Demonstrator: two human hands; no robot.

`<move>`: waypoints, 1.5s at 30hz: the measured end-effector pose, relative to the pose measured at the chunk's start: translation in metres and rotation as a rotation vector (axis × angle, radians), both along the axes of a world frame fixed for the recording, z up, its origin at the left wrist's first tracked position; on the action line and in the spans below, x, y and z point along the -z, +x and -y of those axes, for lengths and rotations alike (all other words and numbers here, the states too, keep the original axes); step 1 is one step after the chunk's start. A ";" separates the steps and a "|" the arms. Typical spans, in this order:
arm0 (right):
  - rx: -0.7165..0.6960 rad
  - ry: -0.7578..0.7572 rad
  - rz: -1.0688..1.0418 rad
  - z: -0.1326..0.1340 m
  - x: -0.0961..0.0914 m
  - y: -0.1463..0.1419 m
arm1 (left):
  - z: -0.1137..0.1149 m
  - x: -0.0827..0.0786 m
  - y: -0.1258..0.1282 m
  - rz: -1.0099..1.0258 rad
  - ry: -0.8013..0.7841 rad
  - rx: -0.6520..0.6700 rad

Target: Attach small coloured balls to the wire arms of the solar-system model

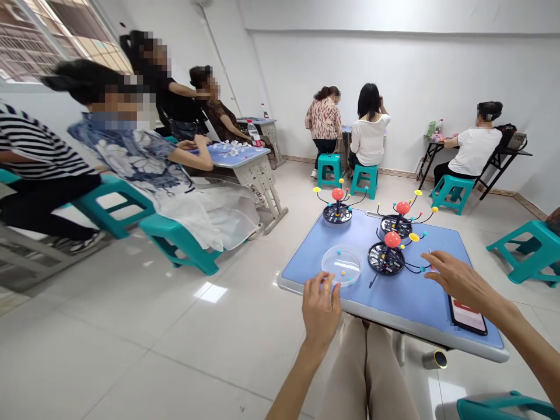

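My left hand (321,309) rests at the near edge of a blue desk (394,294), fingers curled together against the rim of a clear round dish (342,265) that holds a few tiny beads. My right hand (457,279) reaches in from the right, fingers pinched on a thin pin-like piece beside the nearest solar-system model (387,256), a black round base with a red ball and wire arms tipped with small coloured balls. Two more such models (337,211) (397,223) stand farther back on the desk.
A phone (467,316) lies at the desk's near right corner. My knees show under the desk. Teal stools (531,251) stand to the right and behind. Several people sit at other desks (245,156) to the left and along the far wall.
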State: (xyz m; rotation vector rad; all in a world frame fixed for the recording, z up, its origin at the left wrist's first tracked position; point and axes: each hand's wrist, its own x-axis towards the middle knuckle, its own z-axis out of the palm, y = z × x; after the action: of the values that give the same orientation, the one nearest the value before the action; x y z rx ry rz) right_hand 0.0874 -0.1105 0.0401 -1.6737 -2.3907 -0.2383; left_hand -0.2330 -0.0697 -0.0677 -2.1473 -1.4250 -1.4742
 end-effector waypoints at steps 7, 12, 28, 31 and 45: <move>-0.190 -0.134 -0.186 -0.033 -0.035 -0.086 | -0.017 0.007 -0.024 -0.210 -0.175 0.102; -0.171 -0.506 0.106 -0.092 -0.026 -0.165 | -0.013 0.017 -0.020 -0.179 -0.130 0.063; -0.092 -0.633 -0.439 -0.102 -0.026 -0.151 | -0.002 0.010 0.000 -0.016 -0.077 0.028; -0.139 -0.789 -1.026 -0.073 -0.032 -0.123 | 0.016 0.008 0.020 0.167 -0.052 0.155; -0.072 -0.819 -1.781 -0.015 0.011 -0.089 | 0.031 0.013 0.080 0.478 -0.338 0.368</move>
State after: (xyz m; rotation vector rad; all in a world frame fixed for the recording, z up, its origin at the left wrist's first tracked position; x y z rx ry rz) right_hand -0.0015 -0.0956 0.0293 -0.9513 -1.0172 1.6338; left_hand -0.1535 -0.1003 -0.0805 -2.4741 -1.5760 -2.1299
